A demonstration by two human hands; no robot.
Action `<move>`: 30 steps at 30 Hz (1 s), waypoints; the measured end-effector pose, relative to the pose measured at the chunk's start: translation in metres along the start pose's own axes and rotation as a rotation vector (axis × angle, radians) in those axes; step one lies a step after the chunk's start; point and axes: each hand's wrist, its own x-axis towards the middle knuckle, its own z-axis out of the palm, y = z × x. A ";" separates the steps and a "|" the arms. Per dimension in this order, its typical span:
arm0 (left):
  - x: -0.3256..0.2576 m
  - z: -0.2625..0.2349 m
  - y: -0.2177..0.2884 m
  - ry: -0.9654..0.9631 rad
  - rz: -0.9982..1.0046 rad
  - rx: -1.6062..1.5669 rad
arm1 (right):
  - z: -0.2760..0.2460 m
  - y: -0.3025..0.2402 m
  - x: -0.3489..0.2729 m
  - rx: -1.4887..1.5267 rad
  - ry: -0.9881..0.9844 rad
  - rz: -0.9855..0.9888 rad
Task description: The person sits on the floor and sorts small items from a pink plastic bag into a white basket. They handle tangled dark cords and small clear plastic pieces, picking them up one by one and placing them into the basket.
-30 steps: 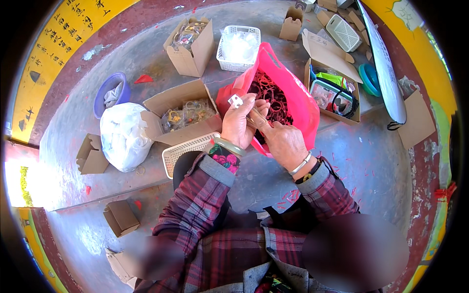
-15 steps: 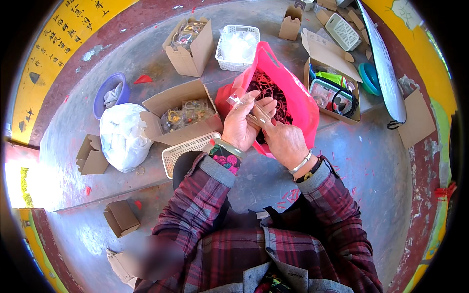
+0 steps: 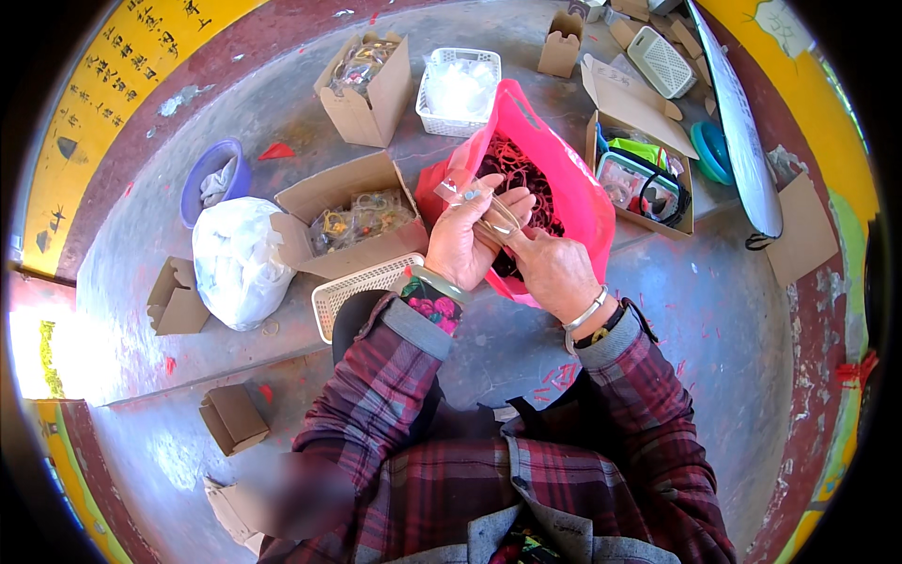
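Tan loop [image 3: 498,223] now wider between hands [image 3: 460,246] [image 3: 556,274]

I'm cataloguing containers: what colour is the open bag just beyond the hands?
The bag is pinkish red, clearest in the head view.

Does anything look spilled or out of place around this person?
Red strips lie scattered on the gray floor near the right sleeve, and a larger red scrap lies near the purple basin. They look like stray litter, strewn rather than gathered.
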 end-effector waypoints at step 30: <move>0.001 0.004 -0.008 -0.028 0.316 0.035 | 0.004 -0.018 0.011 1.861 0.139 0.742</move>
